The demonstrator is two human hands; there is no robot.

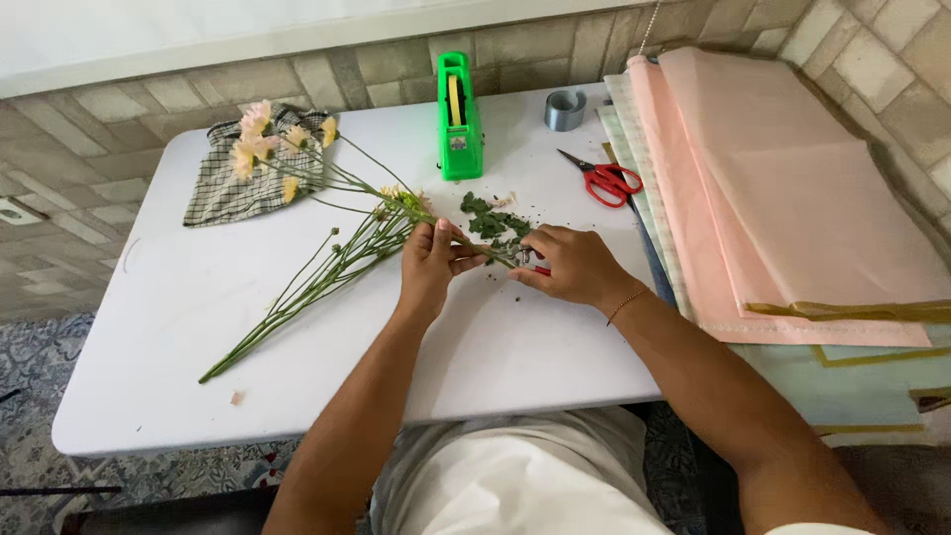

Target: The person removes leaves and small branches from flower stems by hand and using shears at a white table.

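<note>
A flower stem [475, 246] lies across the white table [178, 297] just in front of the green tape dispenser [459, 117], pinched by the left hand [431, 266] while the right hand [570, 266] closes small red-handled snips [527, 260] on it, leaf trimmings [490, 220] between them and the dispenser, red scissors [606, 181] to its right.

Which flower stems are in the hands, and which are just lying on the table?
The yellow-flowered stems are gripped by the left hand. The bare green stems lie flat on the table, untouched.
</note>
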